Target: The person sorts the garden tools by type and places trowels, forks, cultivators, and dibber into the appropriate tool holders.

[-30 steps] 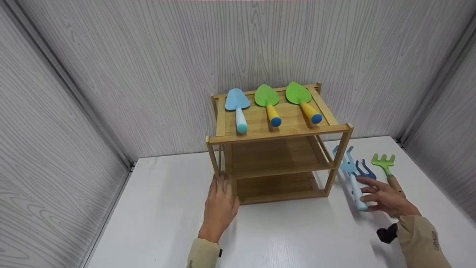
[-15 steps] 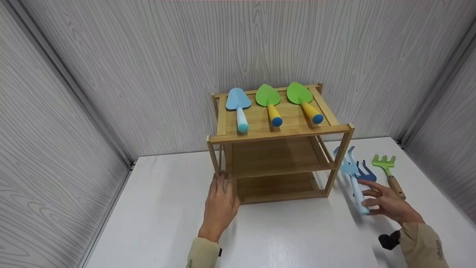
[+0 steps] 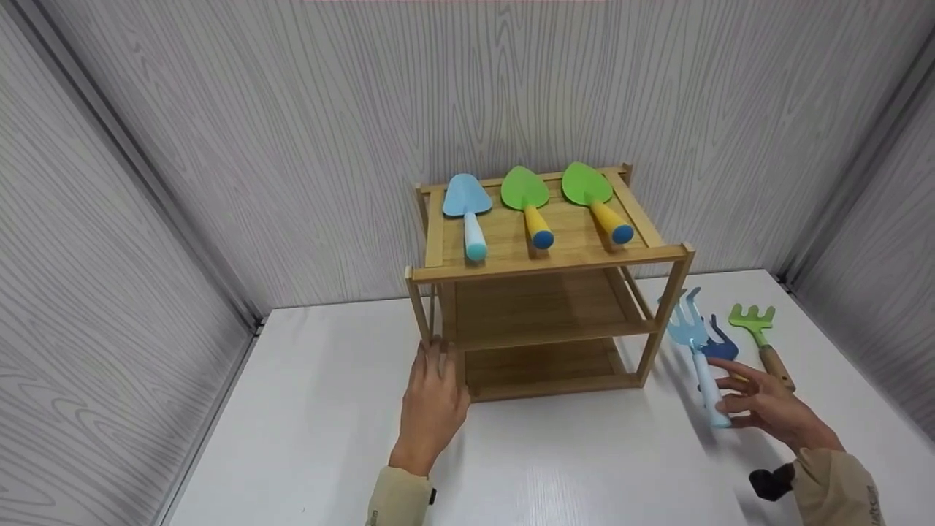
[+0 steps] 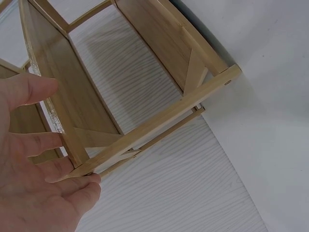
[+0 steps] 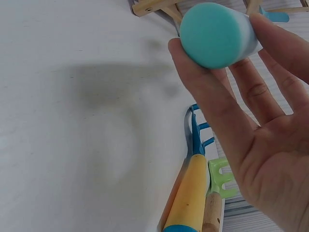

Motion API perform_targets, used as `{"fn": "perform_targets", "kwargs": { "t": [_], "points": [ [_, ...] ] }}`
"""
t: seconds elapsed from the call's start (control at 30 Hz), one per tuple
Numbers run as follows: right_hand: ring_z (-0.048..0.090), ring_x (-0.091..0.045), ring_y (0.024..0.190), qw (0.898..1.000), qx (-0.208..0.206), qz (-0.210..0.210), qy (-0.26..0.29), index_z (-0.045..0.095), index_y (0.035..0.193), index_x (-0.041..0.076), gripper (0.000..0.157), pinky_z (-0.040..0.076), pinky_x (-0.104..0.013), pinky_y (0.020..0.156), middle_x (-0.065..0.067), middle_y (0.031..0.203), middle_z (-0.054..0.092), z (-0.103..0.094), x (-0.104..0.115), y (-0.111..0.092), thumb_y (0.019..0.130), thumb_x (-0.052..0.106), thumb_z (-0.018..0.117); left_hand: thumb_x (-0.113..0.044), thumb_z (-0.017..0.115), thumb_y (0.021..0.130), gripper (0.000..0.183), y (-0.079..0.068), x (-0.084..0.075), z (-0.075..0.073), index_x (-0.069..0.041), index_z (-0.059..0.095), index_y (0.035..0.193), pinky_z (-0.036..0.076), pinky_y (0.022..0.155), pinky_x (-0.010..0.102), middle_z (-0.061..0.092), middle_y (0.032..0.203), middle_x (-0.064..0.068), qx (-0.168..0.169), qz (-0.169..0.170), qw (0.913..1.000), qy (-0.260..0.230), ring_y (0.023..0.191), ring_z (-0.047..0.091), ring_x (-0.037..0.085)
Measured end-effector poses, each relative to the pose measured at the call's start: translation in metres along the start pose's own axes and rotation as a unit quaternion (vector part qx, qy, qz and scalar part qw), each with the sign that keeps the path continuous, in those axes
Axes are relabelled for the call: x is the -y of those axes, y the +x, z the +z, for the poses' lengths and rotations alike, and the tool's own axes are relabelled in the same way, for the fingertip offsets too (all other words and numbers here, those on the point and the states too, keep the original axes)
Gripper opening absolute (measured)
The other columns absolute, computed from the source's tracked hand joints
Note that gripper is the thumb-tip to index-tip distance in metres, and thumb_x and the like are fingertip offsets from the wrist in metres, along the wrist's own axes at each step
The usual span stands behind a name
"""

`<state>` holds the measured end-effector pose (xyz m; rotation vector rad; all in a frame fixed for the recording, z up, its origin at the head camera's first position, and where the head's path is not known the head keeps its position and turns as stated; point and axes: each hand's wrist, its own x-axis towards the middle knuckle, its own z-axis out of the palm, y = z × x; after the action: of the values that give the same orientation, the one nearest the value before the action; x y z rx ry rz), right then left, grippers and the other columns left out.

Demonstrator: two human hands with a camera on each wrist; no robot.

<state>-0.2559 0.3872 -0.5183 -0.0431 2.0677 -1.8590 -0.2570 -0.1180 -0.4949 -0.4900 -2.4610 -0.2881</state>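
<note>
My left hand [image 3: 432, 405] rests its fingers against the left front post of a wooden three-tier rack [image 3: 548, 267]. In the left wrist view, the fingertips of that hand [image 4: 34, 193] meet the rack's frame, thumb apart from them. My right hand [image 3: 774, 405] pinches the handle of a light-blue hand fork [image 3: 688, 332] between thumb and fingers, right of the rack, tines pointing to the back. Its turquoise handle end [image 5: 212, 36] faces the right wrist camera. Beneath and beyond it lies a dark-blue hand fork [image 3: 721, 349] with a yellow handle [image 5: 187, 193], partly hidden by my hand.
A green hand fork [image 3: 752, 318] with a wooden handle lies at the far right of the white table [image 3: 555, 453]. On the rack's top shelf lie a light-blue trowel [image 3: 467, 196] and two green trowels [image 3: 524, 188] with yellow handles. Grey wood-patterned panels [image 3: 350, 146] enclose the table.
My right hand has drawn slightly toward me and to the right with the light-blue hand fork, now showing its tines more fully. The left hand keeps its place at the rack.
</note>
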Motion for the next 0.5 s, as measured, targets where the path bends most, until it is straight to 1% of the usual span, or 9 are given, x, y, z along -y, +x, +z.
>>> {"fn": "perform_targets", "kwargs": {
  "t": [0.13,0.2,0.37,0.5],
  "points": [
    [0.059,-0.013,0.096,1.0,-0.008,0.007,-0.009,0.06,0.125,0.052,0.061,0.057,-0.042,0.081,0.001,0.117,0.054,0.001,-0.004,-0.003,0.093,0.001,0.068,-0.013,0.077,0.087,0.061,0.0,0.0,0.0,0.009,0.052,0.138,0.049,0.102,0.049,0.048,0.141,0.03,0.003,-0.003,1.0,-0.007,0.13,0.047,0.05],
    [0.06,-0.013,0.096,1.0,-0.008,0.005,-0.007,0.061,0.121,0.053,0.06,0.058,-0.042,0.082,0.001,0.116,0.054,0.001,-0.005,-0.005,0.093,0.0,0.068,-0.013,0.077,0.086,0.061,0.0,0.0,0.0,0.009,0.052,0.138,0.05,0.101,0.05,0.048,0.141,0.03,0.002,-0.002,0.9999,-0.01,0.13,0.047,0.05],
    [0.06,-0.012,0.094,1.0,-0.004,-0.006,-0.005,0.063,0.116,0.055,0.06,0.058,-0.04,0.081,0.001,0.114,0.054,0.002,-0.006,-0.01,0.093,0.0,0.068,-0.012,0.078,0.085,0.061,0.0,0.0,0.0,0.009,0.053,0.137,0.049,0.102,0.05,0.049,0.14,0.03,-0.003,-0.001,1.0,-0.009,0.129,0.048,0.051],
    [0.058,-0.01,0.095,1.0,0.002,-0.019,-0.001,0.063,0.116,0.054,0.061,0.058,-0.037,0.078,0.003,0.114,0.054,0.002,-0.007,-0.013,0.093,-0.002,0.067,-0.011,0.077,0.085,0.061,0.0,0.0,0.0,0.009,0.053,0.137,0.048,0.103,0.05,0.048,0.141,0.03,-0.005,0.0,0.9999,-0.012,0.13,0.047,0.05]
  ]
}}
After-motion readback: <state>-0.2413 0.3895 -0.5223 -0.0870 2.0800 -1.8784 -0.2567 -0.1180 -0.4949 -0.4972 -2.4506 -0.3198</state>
